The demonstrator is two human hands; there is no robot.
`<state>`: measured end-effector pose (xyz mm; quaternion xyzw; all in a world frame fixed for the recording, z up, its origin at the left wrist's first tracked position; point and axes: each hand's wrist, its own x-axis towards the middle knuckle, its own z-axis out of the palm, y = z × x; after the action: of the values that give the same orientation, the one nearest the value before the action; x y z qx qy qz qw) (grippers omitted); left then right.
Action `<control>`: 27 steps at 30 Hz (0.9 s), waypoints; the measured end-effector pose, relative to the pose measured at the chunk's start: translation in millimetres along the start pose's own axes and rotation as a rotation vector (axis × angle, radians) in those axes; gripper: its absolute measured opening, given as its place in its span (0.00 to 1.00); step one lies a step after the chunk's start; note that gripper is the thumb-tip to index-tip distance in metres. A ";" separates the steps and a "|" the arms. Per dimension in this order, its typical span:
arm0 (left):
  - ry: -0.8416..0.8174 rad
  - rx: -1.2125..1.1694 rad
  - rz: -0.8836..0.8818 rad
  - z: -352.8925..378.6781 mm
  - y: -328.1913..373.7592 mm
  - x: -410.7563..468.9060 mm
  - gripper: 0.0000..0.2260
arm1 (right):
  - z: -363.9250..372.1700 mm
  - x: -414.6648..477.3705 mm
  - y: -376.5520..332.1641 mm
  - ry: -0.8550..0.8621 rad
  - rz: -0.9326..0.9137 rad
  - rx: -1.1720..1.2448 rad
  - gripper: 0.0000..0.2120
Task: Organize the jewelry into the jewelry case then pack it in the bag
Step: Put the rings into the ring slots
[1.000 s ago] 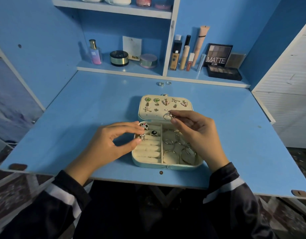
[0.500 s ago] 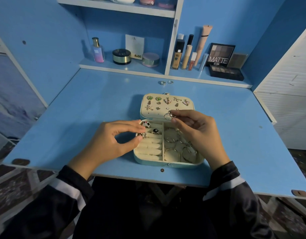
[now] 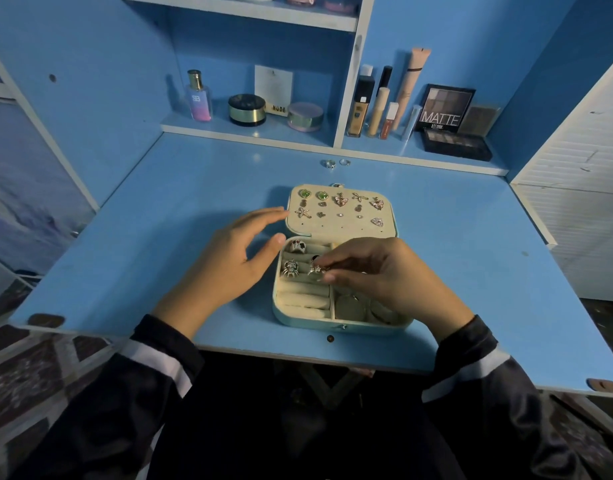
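Right hand (image 3: 377, 277): curled over the open case (image 3: 339, 328), pinching a ring (image 3: 314, 269) above the ring rolls (image 3: 303, 299), hiding part of the right compartments (image 3: 350, 308). Left hand (image 3: 229, 261): spread loose, holding nothing, at the case's left edge. Beyond: earrings (image 3: 339, 199) on lid (image 3: 339, 226), two loose rings (image 3: 336, 163) on desk (image 3: 159, 202), cosmetics (image 3: 367, 105) shelved.

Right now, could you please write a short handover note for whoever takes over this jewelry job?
Left hand: open, empty, beside the open pale-green jewelry case.
Right hand: pinches a small sparkly silver ring over the cream ring rolls.
Done: earrings pinned in the lid, other rings seated.
Left: seat this ring, add the two silver rings at the blue desk's back, close the case, bag it; no bag visible.
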<state>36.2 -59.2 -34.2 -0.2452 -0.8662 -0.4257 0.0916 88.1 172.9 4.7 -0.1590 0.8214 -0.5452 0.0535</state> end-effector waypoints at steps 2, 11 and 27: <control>-0.048 0.024 -0.013 2.7 -0.7 -0.6 0.18 | 1.1 0.5 -1.0 -0.015 -0.022 -0.047 0.09; -0.116 0.069 -0.064 4.0 2.6 -5.5 0.19 | 4.4 0.0 2.5 -0.027 -0.131 -0.298 0.09; -0.131 0.052 -0.102 1.5 7.8 -6.6 0.19 | 6.2 2.3 -2.8 -0.029 -0.096 -0.351 0.07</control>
<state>45.9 -56.3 -32.2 -0.2255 -0.8925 -0.3902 0.0193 88.1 165.7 4.9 -0.2127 0.8945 -0.3931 0.0108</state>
